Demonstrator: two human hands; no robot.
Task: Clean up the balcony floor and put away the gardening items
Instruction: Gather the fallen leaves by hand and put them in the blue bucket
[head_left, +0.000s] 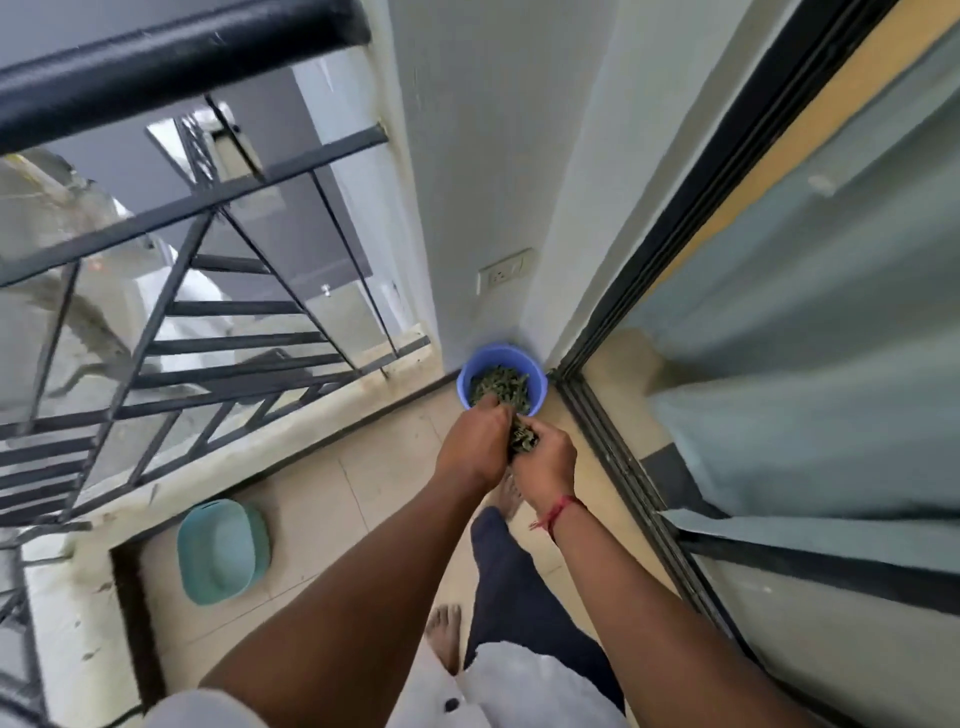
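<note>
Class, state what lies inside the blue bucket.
Green leaf litter lies in the blue bucket. Its bottom is hidden under the litter, its near rim behind the left hand.

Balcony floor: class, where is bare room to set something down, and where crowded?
Bare tile lies between the teal basin, the railing kerb and the person's feet. The corner is crowded: the blue bucket fills it, and left hand and right hand hold leaves at its rim.

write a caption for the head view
Left hand and right hand hold green leaves by the blue bucket in the balcony corner.
</note>
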